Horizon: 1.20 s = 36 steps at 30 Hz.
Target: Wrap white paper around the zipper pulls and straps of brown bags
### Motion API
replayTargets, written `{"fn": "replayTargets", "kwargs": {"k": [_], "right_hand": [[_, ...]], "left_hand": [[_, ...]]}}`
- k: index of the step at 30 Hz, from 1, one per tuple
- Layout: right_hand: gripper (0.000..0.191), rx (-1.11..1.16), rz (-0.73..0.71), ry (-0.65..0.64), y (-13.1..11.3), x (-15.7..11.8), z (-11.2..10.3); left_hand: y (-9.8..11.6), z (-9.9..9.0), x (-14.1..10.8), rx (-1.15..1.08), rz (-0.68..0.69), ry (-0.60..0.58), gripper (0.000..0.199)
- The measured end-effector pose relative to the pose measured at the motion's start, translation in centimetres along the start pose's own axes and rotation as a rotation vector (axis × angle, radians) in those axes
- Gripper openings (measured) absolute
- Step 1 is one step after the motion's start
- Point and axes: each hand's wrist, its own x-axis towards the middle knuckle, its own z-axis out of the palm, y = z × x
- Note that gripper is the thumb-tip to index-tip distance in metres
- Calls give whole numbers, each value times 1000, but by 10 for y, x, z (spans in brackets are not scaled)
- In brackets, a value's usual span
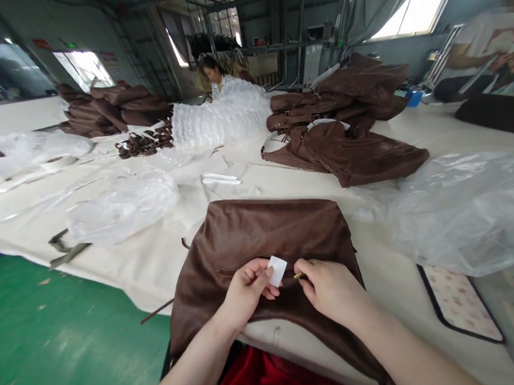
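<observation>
Beneath the left hand (246, 288) lies the brown bag (272, 229).

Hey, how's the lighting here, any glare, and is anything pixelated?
Head view throughout: the upper-right window is blown out white; the green floor and nearest brown bag show a soft sheen; pixelation covers part of the person at back and the person at right.

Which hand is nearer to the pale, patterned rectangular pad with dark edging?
Right. The right hand is over the dark-brown, leather-like bag, left of the pad; the left hand is farther left, holding a small white rectangular slip.
</observation>
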Motion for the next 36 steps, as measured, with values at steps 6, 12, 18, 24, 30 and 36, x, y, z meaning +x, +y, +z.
{"fn": "replayTargets", "kwargs": {"k": [6, 12, 18, 24, 30, 36], "right_hand": [[8, -44, 92, -4, -11, -6, -1], [6, -237, 279, 17, -13, -6, 4], [12, -232, 182, -19, -10, -7, 6], [11, 9, 119, -1, -15, -3, 6], [15, 169, 168, 38, -16, -2, 3], [13, 232, 179, 19, -15, -1, 8]], "left_hand": [[-3, 0, -3, 13, 47, -1, 37], [-8, 1, -6, 165, 115, -37, 37], [-15, 1, -7, 353, 221, -53, 27], [-15, 3, -6, 468, 239, -28, 16], [-7, 15, -13, 682, 305, 112, 15], [-10, 27, -21, 726, 313, 146, 19]]}}
